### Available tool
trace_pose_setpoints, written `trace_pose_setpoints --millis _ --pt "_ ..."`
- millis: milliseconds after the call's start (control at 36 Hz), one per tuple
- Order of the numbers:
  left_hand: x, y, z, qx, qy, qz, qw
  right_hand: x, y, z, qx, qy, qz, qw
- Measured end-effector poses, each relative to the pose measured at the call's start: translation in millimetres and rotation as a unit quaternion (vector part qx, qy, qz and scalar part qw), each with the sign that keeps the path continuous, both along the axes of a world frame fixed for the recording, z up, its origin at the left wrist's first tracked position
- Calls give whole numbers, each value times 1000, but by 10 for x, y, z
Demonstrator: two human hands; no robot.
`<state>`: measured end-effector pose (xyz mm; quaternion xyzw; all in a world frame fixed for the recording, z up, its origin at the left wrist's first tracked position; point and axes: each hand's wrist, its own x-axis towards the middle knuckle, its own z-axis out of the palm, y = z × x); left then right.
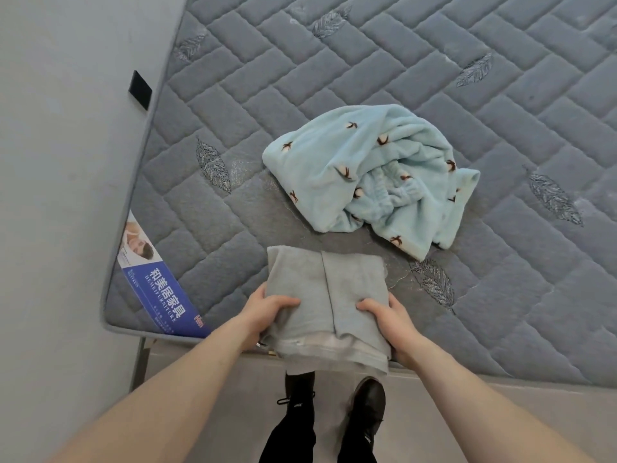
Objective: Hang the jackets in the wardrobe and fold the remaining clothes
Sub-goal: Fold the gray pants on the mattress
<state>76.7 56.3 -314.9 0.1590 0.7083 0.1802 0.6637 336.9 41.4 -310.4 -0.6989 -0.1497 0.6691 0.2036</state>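
Grey jersey, soft and matte: folded grey garment (325, 295), a thick rectangular stack with layered hems at the near end, half over the near edge of the mattress (434, 78). Gripped from both sides: left hand (267, 310) on its left edge with the thumb curled over the top, right hand (389, 317) on its right edge in the same hold, fingers tucked beneath. Just beyond, apart from the stack, unfolded: pale blue fleece garment (364, 172), plush and crumpled, dotted with small brown-and-white cotton-boll motifs, a gathered elastic band showing in its folds. Underneath both, bare quilted grey ticking, stitched in a herringbone of padded bricks with 6 or so embroidered feather shapes. At the near left corner, a glossy blue label (160, 285) with white Chinese characters and "HEMEIFURNITURE" beside them; smaller print too fine to read. Left of the bed, a plain pale wall (60, 162). Below, 2 black shoes (365, 406) on a light floor.
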Motion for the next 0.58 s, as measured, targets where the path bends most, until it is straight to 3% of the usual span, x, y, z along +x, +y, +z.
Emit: trace_pose_setpoints --millis 83,167,278,417,500,583 --pt "64 -104 26 46 -1 20 999 -44 -14 73 57 -12 -22 998" --pt "103 -230 2 70 36 -22 997 -58 -65 119 128 -98 22 987" --pt "106 -355 -73 20 38 -55 998 -124 -161 117 167 -165 67 970" --pt "118 -272 -82 -7 29 -34 999 -172 -227 132 148 -204 65 965" --pt "150 -199 16 -12 18 -44 999 -290 -250 231 192 -238 69 950" --pt "137 -166 123 -38 -15 -24 999 -513 -344 331 241 -248 132 929"
